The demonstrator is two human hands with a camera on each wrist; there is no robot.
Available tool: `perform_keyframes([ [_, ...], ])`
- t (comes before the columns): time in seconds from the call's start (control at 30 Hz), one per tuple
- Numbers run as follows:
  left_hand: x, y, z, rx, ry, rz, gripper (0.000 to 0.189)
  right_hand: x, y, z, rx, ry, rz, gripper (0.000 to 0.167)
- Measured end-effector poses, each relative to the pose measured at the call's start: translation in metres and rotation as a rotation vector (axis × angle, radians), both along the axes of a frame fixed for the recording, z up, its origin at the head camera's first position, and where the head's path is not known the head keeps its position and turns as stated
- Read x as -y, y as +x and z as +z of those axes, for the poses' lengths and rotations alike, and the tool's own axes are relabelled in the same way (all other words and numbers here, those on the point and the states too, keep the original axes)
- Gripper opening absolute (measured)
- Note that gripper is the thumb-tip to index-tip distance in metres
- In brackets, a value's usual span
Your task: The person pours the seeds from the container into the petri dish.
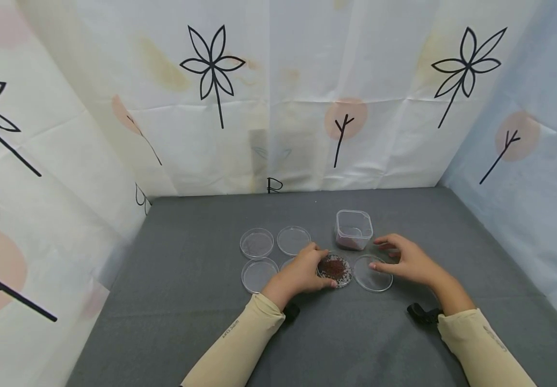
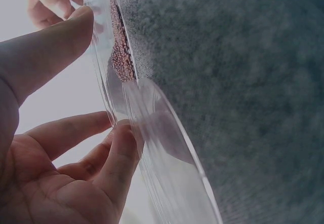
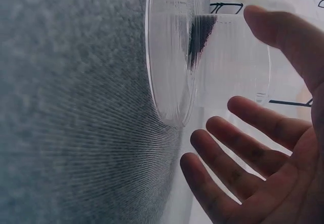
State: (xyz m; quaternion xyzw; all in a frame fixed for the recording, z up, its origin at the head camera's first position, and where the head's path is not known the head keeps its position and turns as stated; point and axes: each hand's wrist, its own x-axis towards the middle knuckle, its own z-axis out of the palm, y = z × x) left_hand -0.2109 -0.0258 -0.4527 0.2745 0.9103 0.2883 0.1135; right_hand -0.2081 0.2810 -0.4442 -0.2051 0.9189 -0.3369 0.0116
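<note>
My left hand (image 1: 299, 273) grips a clear petri dish (image 1: 344, 279) by its sides, thumb at the near edge and fingers at the far one. Reddish-brown grains (image 2: 121, 57) lie in that dish, heaped toward the middle. To its right sits another clear petri dish (image 1: 374, 285), with no grains visible in it. Over this dish's right side hovers my right hand (image 1: 410, 263), fingers spread and holding nothing. In the right wrist view its fingertips (image 3: 192, 164) are apart from the dish. Behind both stands a clear square tub (image 1: 354, 221), with dark reddish grains sloped at its bottom.
Left of the hands are several more clear petri dishes: one at back left (image 1: 257, 243), one behind the left hand (image 1: 294, 239), one at front left (image 1: 259, 275), and another mostly hidden by that hand. A grey cloth (image 1: 186, 279) covers the table; patterned curtains (image 1: 297, 80) surround it.
</note>
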Motion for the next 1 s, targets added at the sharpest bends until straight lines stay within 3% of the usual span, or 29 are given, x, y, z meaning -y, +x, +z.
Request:
perform_keyframes([
  [0.27, 0.0, 0.0, -0.001, -0.003, -0.007, -0.004, 0.079, -0.001, 0.01, 0.0, 0.007, 0.109, 0.024, 0.077],
  [0.5, -0.001, 0.0, 0.0, -0.01, -0.009, 0.002, 0.079, -0.003, 0.012, -0.003, 0.007, 0.112, 0.058, 0.089],
  [1.0, 0.0, 0.001, 0.002, -0.011, 0.021, 0.006, 0.081, -0.001, 0.018, 0.0, 0.025, 0.142, 0.068, 0.088],
])
